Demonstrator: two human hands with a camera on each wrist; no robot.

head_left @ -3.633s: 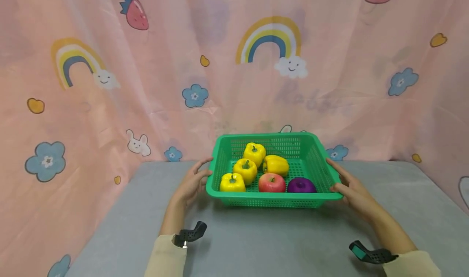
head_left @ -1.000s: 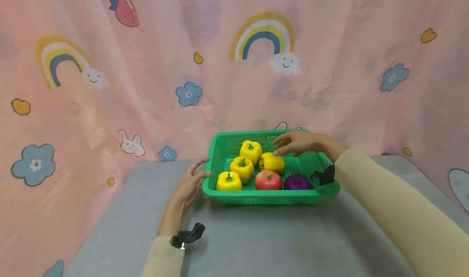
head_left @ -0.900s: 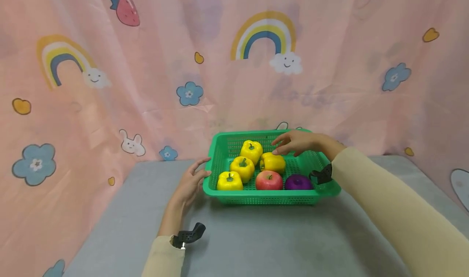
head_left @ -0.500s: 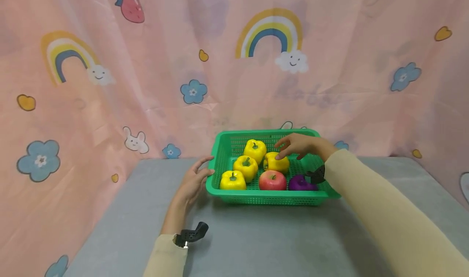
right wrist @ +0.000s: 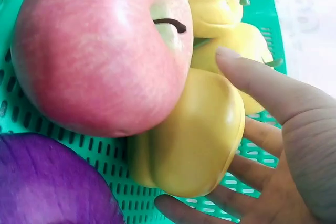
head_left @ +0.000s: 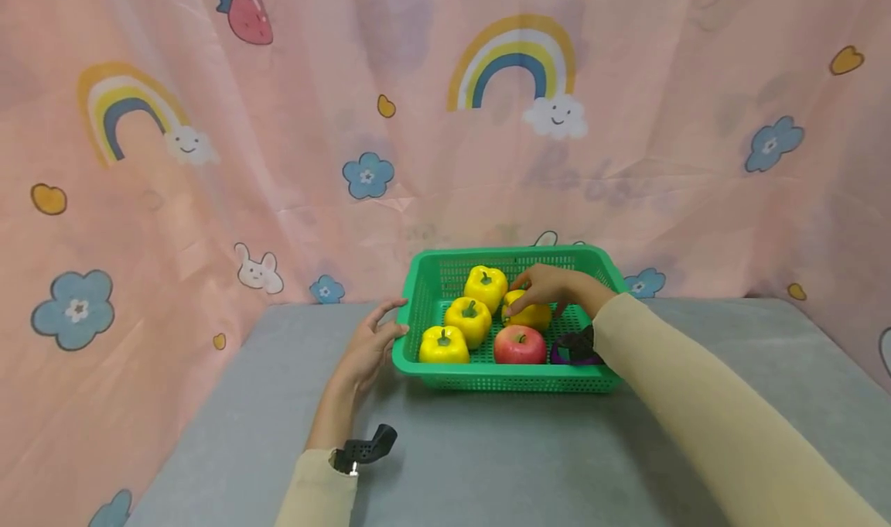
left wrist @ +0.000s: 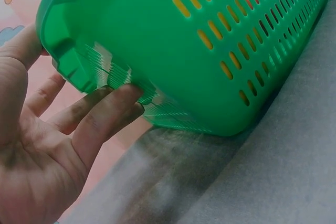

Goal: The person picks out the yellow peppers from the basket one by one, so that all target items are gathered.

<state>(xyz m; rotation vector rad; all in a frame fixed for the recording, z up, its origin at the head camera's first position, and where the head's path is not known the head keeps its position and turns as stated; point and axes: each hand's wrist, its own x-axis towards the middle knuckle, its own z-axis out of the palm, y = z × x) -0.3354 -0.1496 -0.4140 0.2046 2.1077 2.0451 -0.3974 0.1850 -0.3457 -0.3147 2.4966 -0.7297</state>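
A green plastic basket [head_left: 518, 381] stands on the table holding yellow bell peppers, an apple and a purple round item. My left hand [head_left: 369, 349] holds its left rim [head_left: 406, 319], the thumb and fingers to either side of the edge. In the left wrist view, fingertips [left wrist: 128, 94] bear on the green wall. My right hand [head_left: 553, 283] reaches down over the yellow bell pepper [right wrist: 197, 135] lying on its side. In the right wrist view the fingers spread along its far side, and the thumb [right wrist: 262, 80] extends straight near its upper edge.
Several upright yellow bell peppers [head_left: 468, 322] line the basket's left side. A red apple [head_left: 520, 346] sits at the front; beside it, the purple round item [right wrist: 50, 182] is partly covered by the right wrist's camera mount. Behind the grey table [head_left: 480, 457] hangs a pink printed cloth [head_left: 306, 109].
My right hand left the basket's right rim, swung over the basket and came lower, close around the sideways pepper. My left hand stayed at the left rim. The basket's contents look unmoved.
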